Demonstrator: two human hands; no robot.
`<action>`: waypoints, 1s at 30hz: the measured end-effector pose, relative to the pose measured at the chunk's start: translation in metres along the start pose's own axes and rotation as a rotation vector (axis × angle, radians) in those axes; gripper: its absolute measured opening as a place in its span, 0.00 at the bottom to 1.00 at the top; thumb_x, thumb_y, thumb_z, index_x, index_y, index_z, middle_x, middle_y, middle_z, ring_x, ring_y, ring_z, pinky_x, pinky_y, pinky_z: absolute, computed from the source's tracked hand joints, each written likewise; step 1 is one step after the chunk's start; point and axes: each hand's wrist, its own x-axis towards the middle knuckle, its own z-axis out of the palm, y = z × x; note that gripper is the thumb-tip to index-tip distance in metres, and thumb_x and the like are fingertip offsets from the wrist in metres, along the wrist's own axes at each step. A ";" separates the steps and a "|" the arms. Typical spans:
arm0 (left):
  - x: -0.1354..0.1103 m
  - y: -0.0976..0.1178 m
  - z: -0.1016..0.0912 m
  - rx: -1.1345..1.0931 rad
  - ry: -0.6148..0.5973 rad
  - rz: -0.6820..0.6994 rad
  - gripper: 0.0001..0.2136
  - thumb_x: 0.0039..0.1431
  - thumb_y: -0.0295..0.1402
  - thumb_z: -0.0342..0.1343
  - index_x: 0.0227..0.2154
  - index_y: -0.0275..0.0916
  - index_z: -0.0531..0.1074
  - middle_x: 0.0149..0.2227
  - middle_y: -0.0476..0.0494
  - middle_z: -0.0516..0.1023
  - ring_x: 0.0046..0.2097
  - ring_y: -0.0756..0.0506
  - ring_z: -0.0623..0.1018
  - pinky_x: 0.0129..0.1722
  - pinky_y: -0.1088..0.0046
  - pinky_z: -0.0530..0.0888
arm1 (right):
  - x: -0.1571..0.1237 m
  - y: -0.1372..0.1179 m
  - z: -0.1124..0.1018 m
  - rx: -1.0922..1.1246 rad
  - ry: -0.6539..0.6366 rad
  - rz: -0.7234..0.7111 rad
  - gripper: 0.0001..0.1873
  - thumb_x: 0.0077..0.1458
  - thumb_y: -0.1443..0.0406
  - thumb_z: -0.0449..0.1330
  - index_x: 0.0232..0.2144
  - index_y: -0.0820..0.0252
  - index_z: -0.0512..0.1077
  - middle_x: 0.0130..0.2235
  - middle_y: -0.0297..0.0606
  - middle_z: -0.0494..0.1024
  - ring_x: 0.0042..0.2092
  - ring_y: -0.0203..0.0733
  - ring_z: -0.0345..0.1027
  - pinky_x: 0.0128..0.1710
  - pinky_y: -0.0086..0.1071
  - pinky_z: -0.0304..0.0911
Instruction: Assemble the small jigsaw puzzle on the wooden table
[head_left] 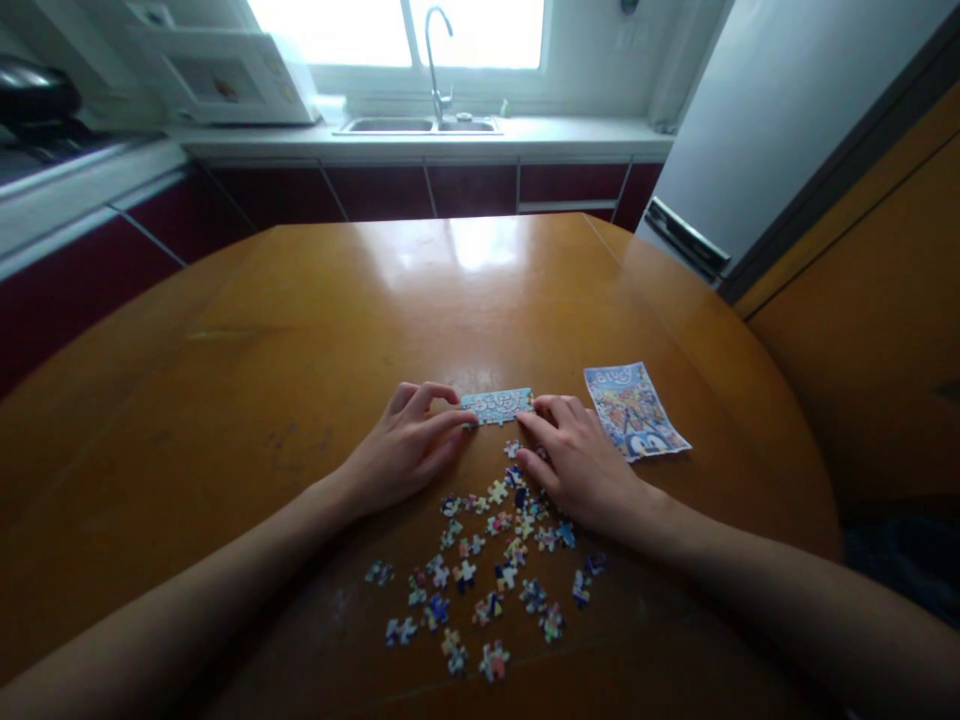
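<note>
A short joined strip of puzzle pieces [497, 405] lies flat on the round wooden table [300, 350]. My left hand [405, 447] rests palm down with its fingertips pressed against the strip's left end. At the right end, my right hand [574, 460] touches the strip with its fingers stretched flat. Several loose coloured puzzle pieces [480, 570] are scattered on the table just in front of both hands, between my forearms.
A printed picture sheet [634, 410] lies to the right of my right hand. Behind the table run a counter with a sink and tap [435, 105], a microwave [225, 75] and a window. A grey fridge [757, 130] stands at the right.
</note>
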 end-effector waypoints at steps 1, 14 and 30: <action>0.000 0.000 0.000 -0.002 -0.003 -0.005 0.11 0.66 0.34 0.53 0.49 0.50 0.73 0.51 0.42 0.68 0.51 0.39 0.65 0.54 0.53 0.69 | 0.000 0.000 0.000 0.003 -0.001 0.001 0.19 0.63 0.58 0.56 0.54 0.58 0.70 0.55 0.49 0.70 0.56 0.56 0.61 0.54 0.50 0.62; -0.002 -0.001 -0.002 -0.088 0.095 -0.112 0.07 0.65 0.28 0.53 0.42 0.41 0.74 0.45 0.43 0.70 0.48 0.42 0.66 0.49 0.62 0.69 | 0.000 0.004 0.004 -0.007 -0.023 0.011 0.21 0.64 0.58 0.55 0.56 0.60 0.68 0.57 0.49 0.69 0.57 0.56 0.61 0.55 0.50 0.62; -0.001 0.002 -0.005 -0.081 0.019 -0.038 0.13 0.61 0.23 0.53 0.44 0.45 0.74 0.49 0.43 0.68 0.49 0.41 0.64 0.50 0.59 0.69 | 0.000 0.003 0.003 -0.035 -0.032 0.018 0.21 0.64 0.58 0.55 0.56 0.59 0.67 0.58 0.48 0.68 0.57 0.55 0.60 0.56 0.48 0.60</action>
